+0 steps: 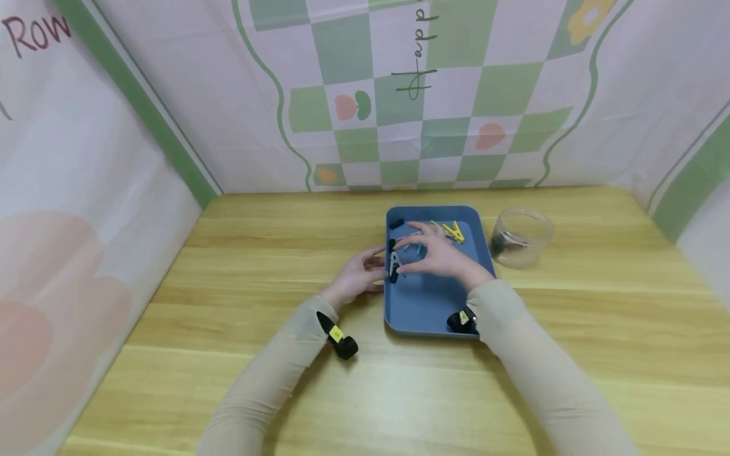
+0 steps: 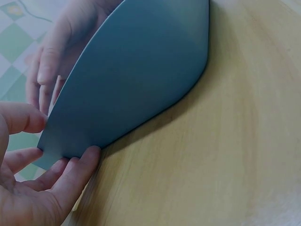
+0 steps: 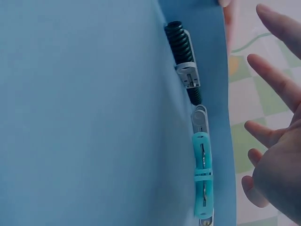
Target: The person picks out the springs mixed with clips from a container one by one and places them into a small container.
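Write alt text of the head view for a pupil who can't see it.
The right hand hovers over a blue tray holding a yellow clip, a grey clip and black pieces; the left hand touches the tray's left side. A clear jar stands right of it on the table.

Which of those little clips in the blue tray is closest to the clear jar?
The yellow clip, toward the far right of the tray; the grey clip lies by its left side, and the turquoise clip also lies farther from the jar.
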Demonstrator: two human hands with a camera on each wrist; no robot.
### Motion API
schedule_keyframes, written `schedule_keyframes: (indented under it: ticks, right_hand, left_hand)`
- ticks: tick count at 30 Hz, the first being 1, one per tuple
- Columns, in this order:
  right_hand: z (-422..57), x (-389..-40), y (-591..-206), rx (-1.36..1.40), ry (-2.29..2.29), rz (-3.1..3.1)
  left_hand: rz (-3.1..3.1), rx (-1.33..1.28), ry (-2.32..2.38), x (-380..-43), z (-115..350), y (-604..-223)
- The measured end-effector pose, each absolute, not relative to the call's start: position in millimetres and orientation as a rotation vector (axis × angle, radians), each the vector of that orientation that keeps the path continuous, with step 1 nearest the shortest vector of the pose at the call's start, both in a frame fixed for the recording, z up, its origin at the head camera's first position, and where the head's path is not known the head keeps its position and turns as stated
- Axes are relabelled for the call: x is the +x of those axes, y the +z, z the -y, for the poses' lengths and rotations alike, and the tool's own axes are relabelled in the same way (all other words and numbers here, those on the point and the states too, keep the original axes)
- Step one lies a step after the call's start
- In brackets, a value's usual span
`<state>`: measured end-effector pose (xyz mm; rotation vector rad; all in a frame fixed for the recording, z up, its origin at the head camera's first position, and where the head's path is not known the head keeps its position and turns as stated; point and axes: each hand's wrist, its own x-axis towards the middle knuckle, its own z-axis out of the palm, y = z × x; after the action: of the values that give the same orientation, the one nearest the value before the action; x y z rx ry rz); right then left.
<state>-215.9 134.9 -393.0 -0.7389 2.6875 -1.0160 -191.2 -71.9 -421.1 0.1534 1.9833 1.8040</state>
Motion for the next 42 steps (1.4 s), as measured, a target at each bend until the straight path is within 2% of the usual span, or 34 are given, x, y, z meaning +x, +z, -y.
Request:
schedule_keyframes:
  ticks: [20,42]
  right_hand:
    - [-135,-220,-403,-0.777,-0.722,-2.731]
    - [-135,-215,-406,-0.900,-0.732,-2.688]
  left_hand:
    - [-1.971,0.139,1.842,-190,71,-418]
    - [-1.960,0.122,1.840,-185,68,-418]
